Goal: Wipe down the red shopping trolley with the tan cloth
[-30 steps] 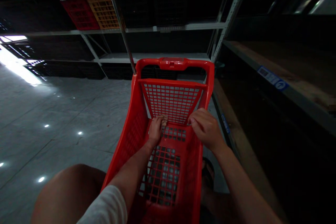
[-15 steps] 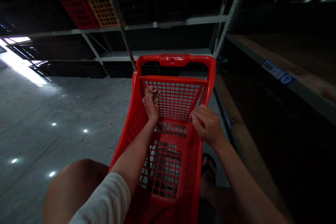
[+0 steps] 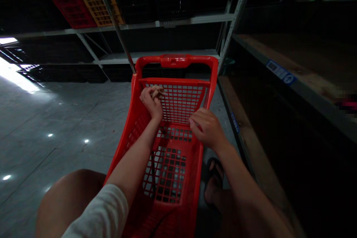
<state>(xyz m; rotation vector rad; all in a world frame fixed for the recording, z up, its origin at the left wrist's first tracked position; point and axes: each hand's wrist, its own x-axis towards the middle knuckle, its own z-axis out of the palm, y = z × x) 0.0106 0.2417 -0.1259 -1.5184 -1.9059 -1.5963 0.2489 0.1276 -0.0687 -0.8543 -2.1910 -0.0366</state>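
Note:
Before me stands a red plastic shopping basket cart (image 3: pixel 178 142), seen from above, with mesh walls and floor. My left hand (image 3: pixel 152 103) reaches inside it, closed around a crumpled brownish cloth (image 3: pixel 158 92). That hand is at the upper left corner, where the side wall meets the mesh end panel (image 3: pixel 182 100). On the opposite side, my right hand (image 3: pixel 206 126) is curled over the cart's right rim, its fingertips partly hidden. The cart's handle (image 3: pixel 173 60) rises beyond both hands, and a metal pole (image 3: pixel 113 18) stands at its left corner.
Metal racking (image 3: pixel 195 19) with dark crates, a red crate (image 3: pixel 74 9) and a yellow crate (image 3: pixel 100 5) runs behind the cart. A wooden shelf (image 3: pixel 306 67) with blue labels stands close on the right. Grey floor (image 3: pixel 80 119) extends left; my sandalled foot (image 3: pixel 214 178) is beside the cart.
The whole scene has shifted left in view. My left hand with the cloth has moved slightly upward along the cart's inner corner. My right hand stays at the right rim.

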